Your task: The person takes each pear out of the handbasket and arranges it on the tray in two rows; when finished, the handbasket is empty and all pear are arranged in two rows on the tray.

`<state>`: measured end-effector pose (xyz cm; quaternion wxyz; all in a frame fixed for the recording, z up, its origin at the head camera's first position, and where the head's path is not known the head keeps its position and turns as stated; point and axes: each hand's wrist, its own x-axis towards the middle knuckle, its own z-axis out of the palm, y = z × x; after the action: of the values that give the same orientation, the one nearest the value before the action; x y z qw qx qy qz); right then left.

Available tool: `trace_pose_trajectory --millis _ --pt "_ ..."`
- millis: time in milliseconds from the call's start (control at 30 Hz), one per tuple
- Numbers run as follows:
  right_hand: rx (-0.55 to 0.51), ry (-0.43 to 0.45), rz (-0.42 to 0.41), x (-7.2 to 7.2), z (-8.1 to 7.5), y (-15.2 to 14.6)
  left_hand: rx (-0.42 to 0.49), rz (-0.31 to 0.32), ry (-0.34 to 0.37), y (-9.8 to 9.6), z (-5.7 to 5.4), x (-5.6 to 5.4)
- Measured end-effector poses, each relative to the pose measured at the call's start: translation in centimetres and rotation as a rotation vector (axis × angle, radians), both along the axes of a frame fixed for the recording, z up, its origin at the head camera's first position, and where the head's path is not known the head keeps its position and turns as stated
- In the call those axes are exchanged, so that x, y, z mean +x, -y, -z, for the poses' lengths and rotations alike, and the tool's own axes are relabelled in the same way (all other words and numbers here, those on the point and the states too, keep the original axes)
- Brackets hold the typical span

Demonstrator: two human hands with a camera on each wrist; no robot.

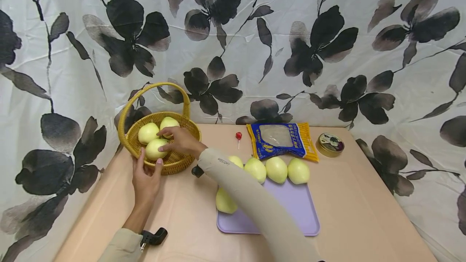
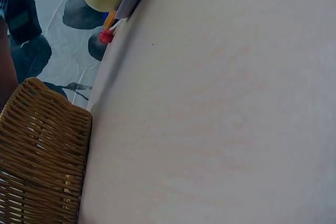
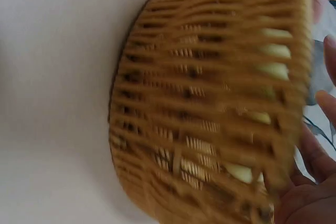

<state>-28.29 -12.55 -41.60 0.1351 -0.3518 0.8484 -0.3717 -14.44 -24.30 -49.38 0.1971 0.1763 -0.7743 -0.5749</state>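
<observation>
A woven yellow-brown basket (image 1: 174, 167) with a tall arched handle stands at the back left of the table. Three round, pale yellow-green fruits (image 1: 147, 134) show inside it. My right hand (image 1: 180, 140) reaches over the basket's right rim, its fingertips right by the front fruit (image 1: 154, 150) and overlapping the rear fruit (image 1: 169, 122). Extended right-hand fingers appear above the rim in the right wrist view. My left hand (image 1: 145, 181) rests against the front-left wall of the basket, thumb and fingers spread apart. The basket's weave (image 2: 42, 150) fills the lower left of the left wrist view.
A lilac tray (image 1: 291, 209) carries several more such fruits (image 1: 276, 170), partly hidden by my right sleeve (image 1: 255, 201). Behind it lie a red lollipop (image 1: 238, 136), a blue and yellow food packet (image 1: 280, 140) and a round tin (image 1: 329, 144). Floral cloth hangs behind the table.
</observation>
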Motion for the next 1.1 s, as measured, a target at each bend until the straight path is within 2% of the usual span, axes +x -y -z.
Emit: trace_pose_trajectory --millis 67,267,367,633,967,1100 --pt "0.025 -0.016 0.011 0.3 0.2 0.6 0.002 0.001 0.002 -0.1 -0.1 0.0" --pt "0.112 -0.185 0.058 0.6 1.2 2.3 -0.003 -0.004 0.011 -0.2 -0.1 0.1" --pt "0.134 -0.23 0.095 0.8 1.7 2.8 -0.001 -0.004 0.003 -0.2 0.0 0.1" --pt "0.109 -0.227 0.132 1.0 1.9 2.8 0.007 0.008 -0.017 0.0 0.0 0.2" --pt "0.116 -0.208 0.168 0.9 1.3 1.1 -0.003 0.008 -0.029 0.0 0.2 0.0" --pt "0.071 -0.159 0.193 0.7 0.7 0.5 -0.009 0.0 -0.033 0.1 0.2 0.0"
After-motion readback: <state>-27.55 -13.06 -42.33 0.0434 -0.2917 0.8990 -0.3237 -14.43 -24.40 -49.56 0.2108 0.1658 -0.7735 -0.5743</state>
